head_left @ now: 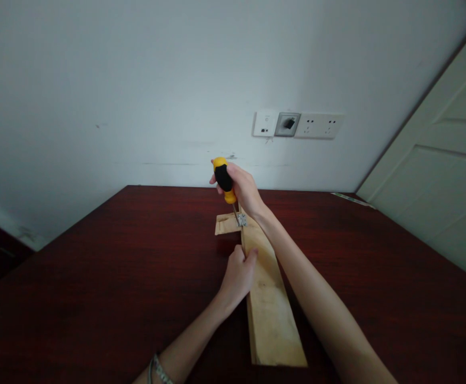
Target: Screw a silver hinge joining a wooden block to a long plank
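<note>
My right hand [246, 188] is wrapped round the yellow and black handle of a screwdriver [224, 178]. The tool leans, and its metal shaft runs down to a small metal hinge [241, 219]; the exact contact of the tip is too small to make out. The hinge lies across a long pale wooden board [271, 304] and a short wooden piece [225, 224] at its left. Nearer to me, my left hand [241, 269] grips the left edge of the long board, thumb on its top face.
Everything rests on a dark red wooden table [117, 288], its back edge against a white wall [157, 96]. Wall sockets [319, 126] sit above, one with a black plug [289, 124]. A white panelled door [449, 149] stands at right, near a thin strip [351, 199] on the table.
</note>
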`<state>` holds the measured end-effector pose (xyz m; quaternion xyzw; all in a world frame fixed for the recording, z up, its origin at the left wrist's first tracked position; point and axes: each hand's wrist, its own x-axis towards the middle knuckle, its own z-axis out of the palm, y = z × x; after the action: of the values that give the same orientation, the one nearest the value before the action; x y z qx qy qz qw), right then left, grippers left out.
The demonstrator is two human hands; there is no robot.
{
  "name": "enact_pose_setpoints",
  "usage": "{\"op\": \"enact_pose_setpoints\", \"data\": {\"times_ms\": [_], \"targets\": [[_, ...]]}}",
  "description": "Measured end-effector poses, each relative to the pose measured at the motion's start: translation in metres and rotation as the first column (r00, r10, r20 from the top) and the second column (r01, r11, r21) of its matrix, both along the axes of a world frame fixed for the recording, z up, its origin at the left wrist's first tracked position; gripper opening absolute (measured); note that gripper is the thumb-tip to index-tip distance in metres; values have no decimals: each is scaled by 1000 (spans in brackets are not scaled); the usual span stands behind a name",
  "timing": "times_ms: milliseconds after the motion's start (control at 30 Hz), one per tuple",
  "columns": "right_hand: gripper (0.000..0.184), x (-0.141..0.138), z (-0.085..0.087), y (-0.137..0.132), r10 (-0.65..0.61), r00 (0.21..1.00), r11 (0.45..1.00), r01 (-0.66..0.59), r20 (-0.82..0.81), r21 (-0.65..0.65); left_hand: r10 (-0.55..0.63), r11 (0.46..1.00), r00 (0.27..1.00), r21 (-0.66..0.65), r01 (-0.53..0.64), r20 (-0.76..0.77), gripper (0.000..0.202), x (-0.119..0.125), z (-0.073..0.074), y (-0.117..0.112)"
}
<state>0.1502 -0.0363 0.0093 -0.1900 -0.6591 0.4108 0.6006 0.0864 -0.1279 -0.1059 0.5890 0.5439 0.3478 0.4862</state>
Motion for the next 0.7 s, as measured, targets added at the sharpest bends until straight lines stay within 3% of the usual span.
{"op": "enact_pose_setpoints", "data": {"times_ms": [67,167,233,300,367,467,567,700], "targets": [[38,1,-1,3,14,999,1000,-15,-33,-4,2,1000,1000,-7,-2,9,20,0,0,0],[32,0,-3,4,-22,997,999,20,-70,-28,8,1000,999,-10,-7,38,19,0,0,1],[39,-2,-3,2,-64,994,998,62,-84,-30,15,1000,999,-3,-15,30,18,0,0,1],[48,-3,-2,-1,-102,993,995,100,-67,-27,17,1000,1000,4,-17,17,19,0,-1,2],[45,-3,0,-4,-112,994,993,112,-12,-22,14,1000,1000,6,-14,16,19,0,-1,2],[37,0,1,-4,-49,998,999,48,31,8,9,1000,1000,2,-9,16,19,0,0,1],[47,2,0,-2,21,1000,1000,-21,-15,7,8,1000,1000,2,-8,24,19,-1,0,0],[35,0,-2,0,2,999,1000,-3,-53,-24,16,1000,999,10,-17,37,18,-2,-1,2]]}}
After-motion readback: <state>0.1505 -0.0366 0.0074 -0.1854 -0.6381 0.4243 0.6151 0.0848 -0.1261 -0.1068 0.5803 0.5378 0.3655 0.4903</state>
